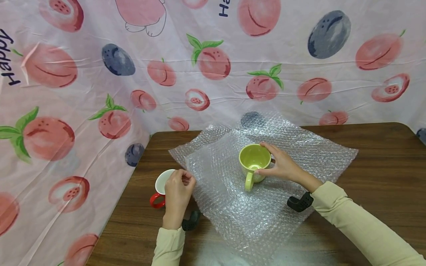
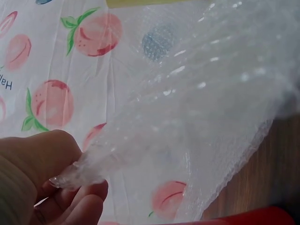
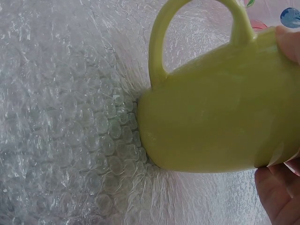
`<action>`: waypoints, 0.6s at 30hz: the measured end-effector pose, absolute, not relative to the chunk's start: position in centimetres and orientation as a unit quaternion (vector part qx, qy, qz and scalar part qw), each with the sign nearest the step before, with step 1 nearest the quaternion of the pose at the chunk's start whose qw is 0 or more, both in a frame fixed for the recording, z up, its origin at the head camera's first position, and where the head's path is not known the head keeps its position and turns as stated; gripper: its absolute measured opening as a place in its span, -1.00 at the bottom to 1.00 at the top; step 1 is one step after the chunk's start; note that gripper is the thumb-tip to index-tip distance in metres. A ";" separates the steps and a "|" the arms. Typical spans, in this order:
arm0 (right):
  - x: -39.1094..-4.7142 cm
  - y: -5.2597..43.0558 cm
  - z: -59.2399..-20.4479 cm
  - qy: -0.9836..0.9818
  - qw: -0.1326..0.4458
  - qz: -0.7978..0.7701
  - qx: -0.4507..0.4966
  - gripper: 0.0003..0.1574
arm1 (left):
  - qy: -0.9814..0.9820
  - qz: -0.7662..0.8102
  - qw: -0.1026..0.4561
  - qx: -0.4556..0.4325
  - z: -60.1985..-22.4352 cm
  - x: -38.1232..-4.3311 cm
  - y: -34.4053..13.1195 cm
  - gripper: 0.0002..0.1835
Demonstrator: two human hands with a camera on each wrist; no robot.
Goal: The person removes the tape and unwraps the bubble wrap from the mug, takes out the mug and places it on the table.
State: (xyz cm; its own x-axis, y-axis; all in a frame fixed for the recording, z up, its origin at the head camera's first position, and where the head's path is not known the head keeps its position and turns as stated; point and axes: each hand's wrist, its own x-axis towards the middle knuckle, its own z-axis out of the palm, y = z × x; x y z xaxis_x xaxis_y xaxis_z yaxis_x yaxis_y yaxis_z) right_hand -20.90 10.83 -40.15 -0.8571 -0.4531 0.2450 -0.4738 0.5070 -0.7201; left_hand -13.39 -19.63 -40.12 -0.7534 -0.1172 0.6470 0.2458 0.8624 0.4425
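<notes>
A yellow-green mug (image 1: 255, 160) stands on the bubble wrap (image 1: 216, 173), its handle toward the person. My right hand (image 1: 283, 164) grips it from the right near the rim, thumb in front and fingers behind. The right wrist view shows the mug (image 3: 211, 112) with its base against the wrap's bubbles. On the left, my left hand (image 1: 179, 188) pinches an edge of the wrap. Up close in the left wrist view, thumb and fingers of the left hand (image 2: 56, 173) hold the gathered bubble wrap (image 2: 154, 122), which stretches away from them.
A mug (image 1: 164, 181) with a white inside and a red handle is at the left, partly behind my left hand. Everything rests on a brown wooden table (image 1: 376, 177). A fruit-print cloth (image 1: 219, 88) hangs along the back and left side.
</notes>
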 end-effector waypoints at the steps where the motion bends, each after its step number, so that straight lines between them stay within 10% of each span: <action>1: -20.9 10.8 -40.1 -0.868 0.012 0.419 0.267 0.13 | -0.901 -0.256 0.349 -0.034 -40.2 -13.4 -19.7 -0.88; 18: -20.8 10.8 -40.0 -0.870 0.007 0.417 0.261 0.14 | -0.912 -0.212 0.345 -0.060 -41.3 -13.0 -19.5 -0.83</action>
State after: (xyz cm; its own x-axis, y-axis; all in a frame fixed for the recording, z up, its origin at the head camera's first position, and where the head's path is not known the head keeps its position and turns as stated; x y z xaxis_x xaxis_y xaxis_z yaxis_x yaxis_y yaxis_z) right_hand -20.84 10.80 -39.99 -0.8636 -0.4482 0.2308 -0.4607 0.5155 -0.7226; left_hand -13.00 -19.52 -41.26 -0.7550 -0.0370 0.6547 0.2558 0.9027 0.3459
